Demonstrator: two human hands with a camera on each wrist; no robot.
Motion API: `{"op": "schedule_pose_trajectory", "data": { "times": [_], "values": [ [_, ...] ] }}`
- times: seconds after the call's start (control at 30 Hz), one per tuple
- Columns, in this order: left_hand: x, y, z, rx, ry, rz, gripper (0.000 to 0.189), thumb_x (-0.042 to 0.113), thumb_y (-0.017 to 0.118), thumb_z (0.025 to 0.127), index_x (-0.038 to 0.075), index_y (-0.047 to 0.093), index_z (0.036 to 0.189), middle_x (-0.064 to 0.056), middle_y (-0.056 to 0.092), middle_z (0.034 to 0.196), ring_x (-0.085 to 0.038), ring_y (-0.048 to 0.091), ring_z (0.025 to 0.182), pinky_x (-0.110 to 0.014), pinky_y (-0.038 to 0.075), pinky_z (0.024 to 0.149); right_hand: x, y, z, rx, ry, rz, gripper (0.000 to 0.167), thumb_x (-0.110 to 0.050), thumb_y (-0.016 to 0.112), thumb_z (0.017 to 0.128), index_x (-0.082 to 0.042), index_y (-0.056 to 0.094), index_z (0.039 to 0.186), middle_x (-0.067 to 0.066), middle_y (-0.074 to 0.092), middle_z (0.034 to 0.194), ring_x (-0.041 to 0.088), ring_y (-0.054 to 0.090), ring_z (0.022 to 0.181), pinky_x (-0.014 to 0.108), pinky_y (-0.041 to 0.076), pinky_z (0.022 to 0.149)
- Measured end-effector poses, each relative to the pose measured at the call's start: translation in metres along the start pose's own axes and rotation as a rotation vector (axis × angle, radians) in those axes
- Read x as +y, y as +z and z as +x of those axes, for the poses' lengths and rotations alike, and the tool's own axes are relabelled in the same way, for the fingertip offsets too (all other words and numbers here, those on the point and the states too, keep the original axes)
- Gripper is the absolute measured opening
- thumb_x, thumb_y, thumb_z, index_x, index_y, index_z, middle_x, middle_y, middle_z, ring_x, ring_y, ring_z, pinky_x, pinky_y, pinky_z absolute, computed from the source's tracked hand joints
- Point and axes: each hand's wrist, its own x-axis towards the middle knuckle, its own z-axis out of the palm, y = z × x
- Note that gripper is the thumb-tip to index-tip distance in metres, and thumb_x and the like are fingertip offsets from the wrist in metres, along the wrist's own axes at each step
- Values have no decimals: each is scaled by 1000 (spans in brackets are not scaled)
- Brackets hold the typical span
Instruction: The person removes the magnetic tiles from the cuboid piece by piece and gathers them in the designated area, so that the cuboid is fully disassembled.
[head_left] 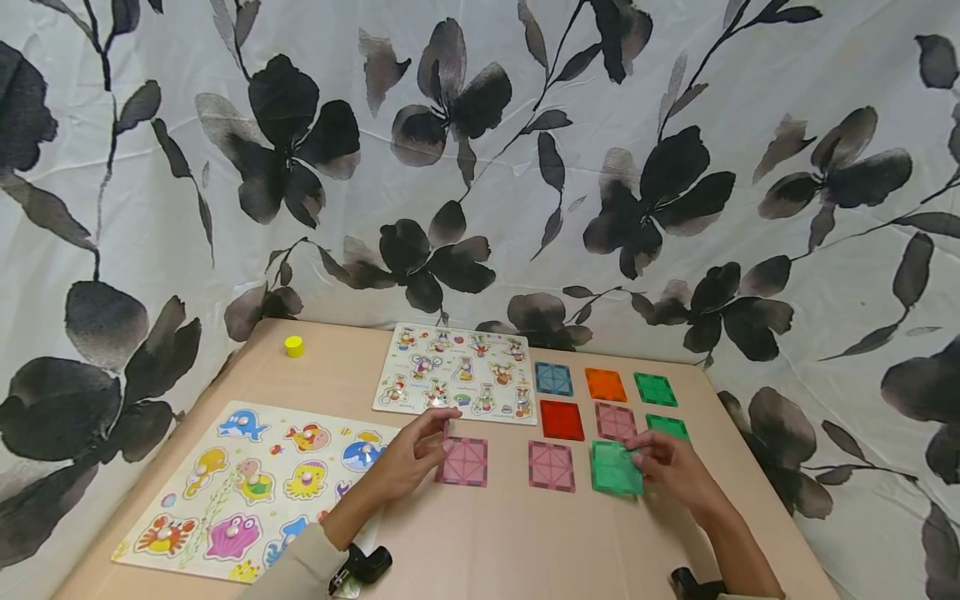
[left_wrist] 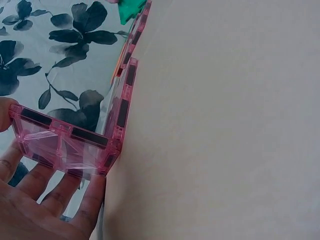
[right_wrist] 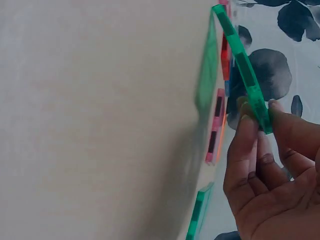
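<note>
My left hand (head_left: 405, 460) holds a clear pink magnetic tile (left_wrist: 60, 142) on edge, thumb on its top edge and fingertips along its far side. The lower edge of that tile meets the side of a pink tile lying flat (head_left: 462, 463). My right hand (head_left: 675, 472) pinches a green magnetic tile (head_left: 615, 468) by one edge between thumb and fingers. In the right wrist view, this green tile (right_wrist: 243, 67) tilts above the table. Another flat pink tile (head_left: 551, 467) lies between the two hands.
Behind my right hand lie flat tiles: blue (head_left: 553, 378), orange (head_left: 605, 385), red (head_left: 562, 420), pink (head_left: 616, 422) and two green (head_left: 656, 389). A sea-animal puzzle board (head_left: 277, 442) is at left, partly under my left forearm. Farther back are another picture board (head_left: 457, 371) and a yellow cylinder (head_left: 294, 347).
</note>
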Motion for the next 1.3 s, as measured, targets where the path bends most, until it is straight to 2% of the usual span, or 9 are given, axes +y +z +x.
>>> {"op": "schedule_pose_trajectory", "data": {
  "times": [0.1,0.2,0.43,0.57,0.7,0.83,1.0,1.17,1.3],
  "values": [
    [0,0,0,-1,7,8,48,5,59,105,10,50,152,-20,45,164,-50,39,154,-66,42,120,2,2,2,8,24,-51,23,-4,66,103,0,67,125,17,70,108,21,63,87,29,61,73],
    [1,-1,0,1,18,24,47,5,60,105,10,51,151,-20,46,163,-50,40,153,-65,44,118,-1,4,2,23,26,-178,17,-7,69,102,-6,70,119,12,72,111,21,65,91,29,60,73],
    [4,-1,1,15,9,54,52,3,61,102,8,51,153,-18,48,163,-49,45,150,-62,48,116,-13,3,-2,72,-62,-443,7,-15,74,100,-12,71,106,9,77,115,22,72,97,35,59,78],
    [8,-2,0,29,-22,121,53,5,63,101,15,54,153,-11,49,164,-44,49,149,-60,51,115,-16,6,-5,116,-64,-510,5,-16,75,99,-14,70,100,10,78,114,21,71,93,36,59,74],
    [16,-7,-2,36,-37,248,54,8,66,100,20,56,151,-8,55,159,-37,54,146,-57,53,113,-23,19,-6,136,-58,-490,7,-18,77,98,-16,71,100,11,76,117,18,70,88,31,59,69],
    [23,-16,-2,26,-50,345,54,12,68,100,21,57,151,-9,60,153,-33,56,143,-54,55,111,-44,44,-2,89,-110,-432,13,-18,81,95,-16,74,105,4,75,112,17,69,93,29,62,74],
    [29,-29,-4,-18,-31,447,59,28,76,100,13,55,153,-15,62,151,-37,59,139,-58,55,109,-72,86,6,-28,-207,-387,21,-13,83,91,-19,76,110,-1,76,111,19,68,101,32,64,83],
    [35,-39,-7,-51,-55,634,85,39,91,84,12,53,154,-13,58,156,-39,53,146,-62,45,119,-93,126,17,-178,-308,-365,37,-23,86,91,-18,72,125,3,74,122,24,65,110,37,62,89],
    [35,-43,-6,-71,-48,811,92,38,97,75,10,56,152,-14,58,155,-38,52,147,-58,43,122,-106,155,28,-229,-335,-423,54,-29,90,86,-22,68,134,2,68,136,28,60,125,52,56,105]
  ]
}}
